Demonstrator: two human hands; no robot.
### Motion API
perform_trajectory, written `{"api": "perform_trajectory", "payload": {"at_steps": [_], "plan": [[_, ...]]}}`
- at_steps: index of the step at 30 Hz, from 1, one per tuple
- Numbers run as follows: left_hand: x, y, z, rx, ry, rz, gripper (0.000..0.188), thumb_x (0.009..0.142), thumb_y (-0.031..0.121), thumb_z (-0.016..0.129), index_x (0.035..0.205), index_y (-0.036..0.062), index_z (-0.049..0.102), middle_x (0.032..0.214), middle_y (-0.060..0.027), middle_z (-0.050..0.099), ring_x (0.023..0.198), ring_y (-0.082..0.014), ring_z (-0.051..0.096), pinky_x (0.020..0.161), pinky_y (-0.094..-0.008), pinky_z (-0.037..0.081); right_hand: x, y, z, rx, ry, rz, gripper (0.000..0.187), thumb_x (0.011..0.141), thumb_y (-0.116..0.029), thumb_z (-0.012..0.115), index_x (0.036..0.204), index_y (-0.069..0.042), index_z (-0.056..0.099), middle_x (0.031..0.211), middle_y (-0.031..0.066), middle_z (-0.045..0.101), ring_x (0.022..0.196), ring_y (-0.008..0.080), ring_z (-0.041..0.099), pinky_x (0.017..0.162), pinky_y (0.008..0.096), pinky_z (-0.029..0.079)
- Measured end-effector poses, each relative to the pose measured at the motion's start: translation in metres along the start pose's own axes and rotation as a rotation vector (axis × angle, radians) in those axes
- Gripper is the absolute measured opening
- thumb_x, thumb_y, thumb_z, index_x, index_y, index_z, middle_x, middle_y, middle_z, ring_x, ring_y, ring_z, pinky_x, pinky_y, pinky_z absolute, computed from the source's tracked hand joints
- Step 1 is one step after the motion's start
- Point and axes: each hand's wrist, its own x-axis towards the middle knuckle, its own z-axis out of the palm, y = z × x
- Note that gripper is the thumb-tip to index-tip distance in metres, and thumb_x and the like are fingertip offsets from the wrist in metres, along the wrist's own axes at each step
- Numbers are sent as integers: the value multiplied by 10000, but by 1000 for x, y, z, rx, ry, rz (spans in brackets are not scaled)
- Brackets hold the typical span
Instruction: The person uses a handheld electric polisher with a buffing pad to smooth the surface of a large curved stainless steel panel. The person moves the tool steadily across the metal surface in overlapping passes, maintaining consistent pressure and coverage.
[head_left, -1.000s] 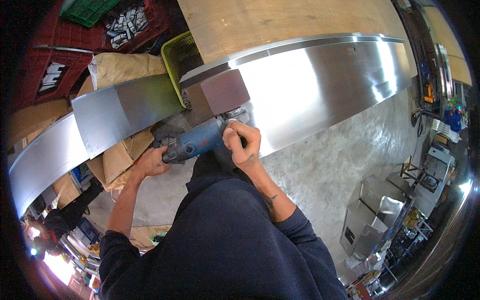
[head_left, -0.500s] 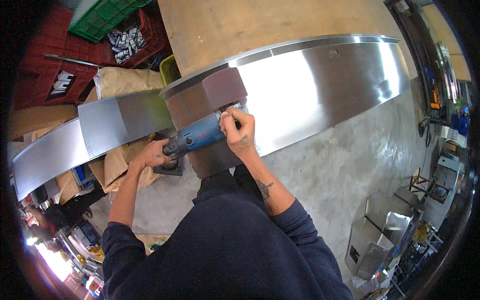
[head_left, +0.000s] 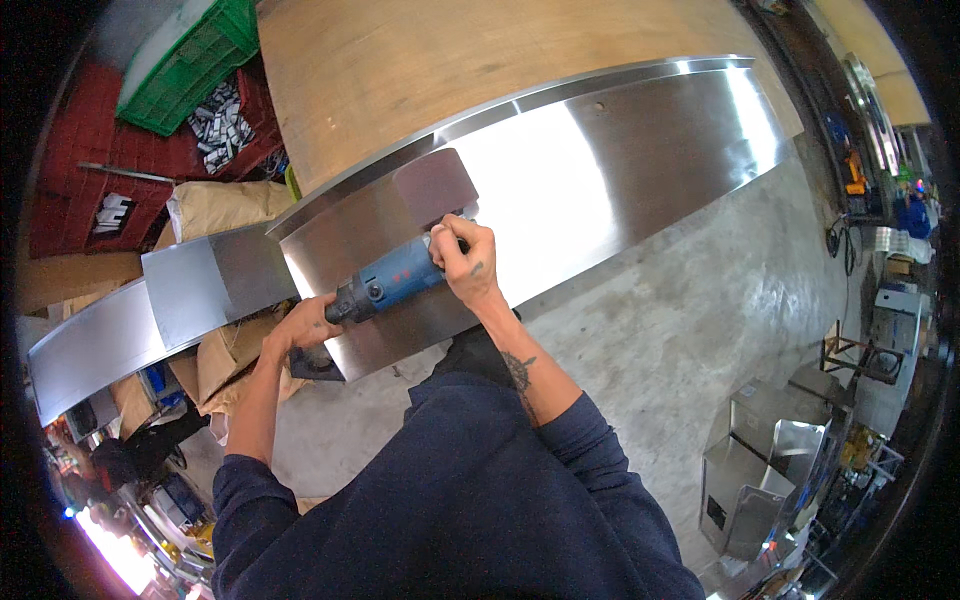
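Observation:
A blue-bodied drum polisher (head_left: 400, 272) lies across a long brushed metal sheet (head_left: 665, 150). Its wide reddish-brown abrasive drum (head_left: 437, 188) rests on the sheet's surface, left of a bright reflection. My left hand (head_left: 308, 322) is wrapped round the black rear end of the tool, near the sheet's left end. Closed on the front grip by the drum is my right hand (head_left: 466, 262); the grip itself is mostly hidden under the fingers. Along its far side the sheet has a narrow raised lip (head_left: 517, 106).
The sheet lies on a wooden board (head_left: 400, 80). More metal strips (head_left: 190, 290) stretch out on the left, beside brown paper (head_left: 225, 205). Red (head_left: 70, 165) and green crates (head_left: 190, 70) stand at the far left. Folded metal parts (head_left: 750, 470) sit on the concrete floor (head_left: 640, 340) at right.
The view has shifted, so the sheet appears farther left. Relative to the sheet, the polisher and both hands have moved to the right, away from its left end. Both grips are unchanged.

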Motion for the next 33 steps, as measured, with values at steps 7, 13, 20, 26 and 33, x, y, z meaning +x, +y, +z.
{"api": "perform_trajectory", "payload": {"at_steps": [7, 13, 20, 26, 33], "plan": [[24, 75, 0, 25, -20, -67, 546, 771, 154, 758, 1285, 1, 651, 1082, -238, 752, 1024, -366, 712, 945, -442, 525, 31, -5, -55, -3, 7, 21, 373, 956, -156, 585, 624, 0, 513, 549, 27, 502, 553, 93, 480, 542, 317, 393], [54, 109, 10, -7, 26, -57, 514, 762, 161, 764, 1245, 10, 672, 1084, -264, 746, 1025, -398, 708, 930, -458, 528, 57, -8, -100, 19, -9, 14, 368, 960, -142, 581, 630, 2, 508, 556, 31, 501, 560, 93, 466, 545, 325, 384], [72, 158, 17, 14, 35, -117, 456, 748, 178, 781, 1161, 19, 676, 1024, -262, 744, 995, -425, 710, 886, -482, 534, 77, -22, -150, 44, -55, 51, 354, 970, -135, 577, 659, 13, 499, 573, 49, 483, 570, 103, 446, 546, 332, 373], [91, 192, 15, 25, 10, -128, 419, 739, 160, 790, 1116, 24, 669, 935, -255, 740, 912, -443, 711, 841, -496, 535, 89, -23, -187, -10, -92, 2, 312, 987, -88, 510, 690, 0, 556, 626, 31, 565, 575, 82, 488, 538, 275, 388], [121, 222, 18, 24, -2, -118, 394, 747, 133, 778, 1106, 21, 662, 910, -269, 724, 907, -454, 711, 787, -522, 512, 107, -26, -225, 13, -107, 11, 378, 1028, -114, 510, 664, -14, 500, 612, 33, 533, 569, 83, 474, 534, 278, 376]]}}
